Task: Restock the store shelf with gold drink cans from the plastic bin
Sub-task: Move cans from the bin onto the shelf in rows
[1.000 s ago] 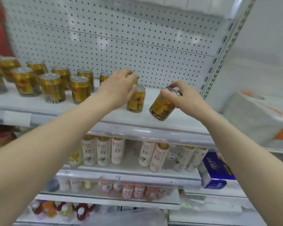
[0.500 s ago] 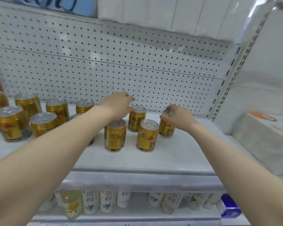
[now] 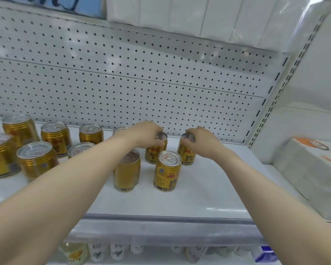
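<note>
Several gold drink cans stand upright on the white store shelf [image 3: 208, 192]. My left hand [image 3: 141, 133] grips the top of a gold can [image 3: 154, 153] in the back row. My right hand [image 3: 201, 139] grips the top of another gold can [image 3: 186, 154] just to its right, standing on the shelf. In front of them stand two free cans, one [image 3: 127, 170] partly behind my left forearm and one [image 3: 167, 171] between my arms. More gold cans [image 3: 36, 159] fill the shelf's left side. The plastic bin is out of view.
A white pegboard back panel [image 3: 141, 83] rises behind the cans. White packages [image 3: 199, 16] sit on the shelf above. A wrapped white pack [image 3: 313, 169] lies to the right. Bottles [image 3: 115, 251] stand on the lower shelf. Bare shelf surface stretches right of the cans.
The right hand carried its tilted can over the shelf and set it upright in the back row. The left hand stayed on its can. The view has risen toward the shelf.
</note>
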`<state>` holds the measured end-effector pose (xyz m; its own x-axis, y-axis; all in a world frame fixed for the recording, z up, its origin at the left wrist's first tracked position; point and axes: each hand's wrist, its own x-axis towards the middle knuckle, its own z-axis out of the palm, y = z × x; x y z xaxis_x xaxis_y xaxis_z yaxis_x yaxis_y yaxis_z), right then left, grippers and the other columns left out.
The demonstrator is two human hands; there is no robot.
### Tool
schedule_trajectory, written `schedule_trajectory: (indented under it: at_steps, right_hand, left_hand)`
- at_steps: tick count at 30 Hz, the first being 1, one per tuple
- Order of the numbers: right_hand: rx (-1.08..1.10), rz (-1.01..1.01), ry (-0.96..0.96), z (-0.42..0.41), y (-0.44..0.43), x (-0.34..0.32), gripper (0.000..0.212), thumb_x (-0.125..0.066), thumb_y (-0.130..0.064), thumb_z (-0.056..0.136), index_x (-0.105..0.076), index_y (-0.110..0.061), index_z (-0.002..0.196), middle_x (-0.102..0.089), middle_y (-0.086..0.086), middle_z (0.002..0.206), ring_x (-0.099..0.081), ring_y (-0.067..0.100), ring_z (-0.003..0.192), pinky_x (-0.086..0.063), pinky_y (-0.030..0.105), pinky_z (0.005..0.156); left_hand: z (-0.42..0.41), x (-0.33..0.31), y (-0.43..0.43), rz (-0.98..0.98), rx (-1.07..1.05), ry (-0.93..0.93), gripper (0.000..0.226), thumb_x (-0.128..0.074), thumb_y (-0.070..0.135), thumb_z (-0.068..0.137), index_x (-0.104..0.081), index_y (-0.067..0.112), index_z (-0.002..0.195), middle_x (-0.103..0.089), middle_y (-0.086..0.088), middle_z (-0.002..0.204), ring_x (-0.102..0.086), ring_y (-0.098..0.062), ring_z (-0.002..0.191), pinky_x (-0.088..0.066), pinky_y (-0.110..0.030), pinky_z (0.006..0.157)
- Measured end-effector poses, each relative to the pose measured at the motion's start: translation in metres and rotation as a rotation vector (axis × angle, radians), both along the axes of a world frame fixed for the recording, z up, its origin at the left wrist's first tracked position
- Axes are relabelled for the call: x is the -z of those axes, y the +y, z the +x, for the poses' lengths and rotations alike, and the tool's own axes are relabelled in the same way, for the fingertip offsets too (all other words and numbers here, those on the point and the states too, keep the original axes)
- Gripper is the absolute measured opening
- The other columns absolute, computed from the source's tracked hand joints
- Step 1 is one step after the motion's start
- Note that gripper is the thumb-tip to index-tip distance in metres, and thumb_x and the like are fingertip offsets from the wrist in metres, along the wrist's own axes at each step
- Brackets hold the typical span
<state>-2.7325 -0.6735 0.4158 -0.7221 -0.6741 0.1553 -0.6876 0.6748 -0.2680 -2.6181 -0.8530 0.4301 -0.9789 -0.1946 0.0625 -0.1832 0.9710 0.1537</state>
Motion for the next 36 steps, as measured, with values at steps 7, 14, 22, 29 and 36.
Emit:
schedule_trajectory:
  at_steps: [7,14,22,29,36]
  right_hand:
    - [0.024,-0.039,0.044,0.002,-0.003,0.012,0.043,-0.046,-0.041,0.095,-0.053,-0.016,0.129,-0.051,0.011,0.120,-0.050,0.035,0.107,-0.041,0.038,0.087]
    - [-0.176,-0.229,0.204,0.041,0.014,-0.004,0.038,-0.048,-0.038,0.097,-0.055,-0.020,0.129,-0.053,0.003,0.126,-0.046,0.022,0.117,-0.038,0.033,0.097]
    - [-0.362,0.020,0.006,0.100,0.014,0.000,0.051,-0.051,-0.053,0.089,-0.049,-0.030,0.134,-0.050,-0.002,0.118,-0.049,0.017,0.110,-0.044,0.034,0.092]
    - [-0.252,-0.007,0.049,0.110,0.010,-0.001,0.049,-0.055,-0.053,0.088,-0.055,-0.023,0.127,-0.052,0.003,0.113,-0.053,0.022,0.104,-0.045,0.033,0.083]
    - [-0.161,-0.081,0.075,0.118,-0.002,0.010,0.061,-0.056,-0.061,0.084,-0.054,-0.018,0.127,-0.054,0.005,0.119,-0.054,0.023,0.106,-0.044,0.033,0.078]
  left_hand:
    - [0.001,0.002,0.001,-0.079,-0.032,0.045,0.059,-0.057,0.057,0.085,-0.056,0.015,0.126,-0.061,-0.008,0.118,-0.056,-0.025,0.103,-0.044,-0.032,0.077]
    - [0.063,-0.017,-0.001,0.070,-0.058,0.240,0.058,-0.052,0.058,0.088,-0.049,0.025,0.136,-0.056,0.001,0.128,-0.054,-0.019,0.113,-0.044,-0.038,0.096]
    - [0.134,0.008,0.011,0.003,-0.092,0.165,0.061,-0.055,0.060,0.084,-0.052,0.026,0.135,-0.058,0.003,0.130,-0.055,-0.017,0.112,-0.041,-0.028,0.079]
    - [0.133,0.003,0.017,0.069,-0.103,0.055,0.057,-0.058,0.039,0.091,-0.041,0.026,0.143,-0.051,0.002,0.140,-0.051,-0.018,0.121,-0.044,-0.029,0.093]
    - [0.135,0.000,0.007,0.125,-0.073,-0.020,0.055,-0.058,0.030,0.092,-0.039,0.032,0.143,-0.046,0.005,0.144,-0.047,-0.017,0.126,-0.039,-0.025,0.094]
